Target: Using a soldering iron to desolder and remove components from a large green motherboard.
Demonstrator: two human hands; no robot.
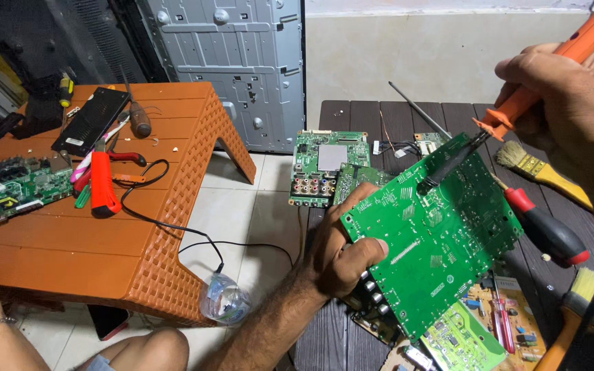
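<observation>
While left hand (342, 251) grips tilted green board (434, 240), right hand (572, 103) wraps orange soldering iron (517, 96), tip on board, brush (541, 170) far right on table (352, 117).

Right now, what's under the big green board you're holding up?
Under the green board: a smaller green board, a tan one with a small red screwdriver, and dark table. What lies further underneath is hidden.
</observation>
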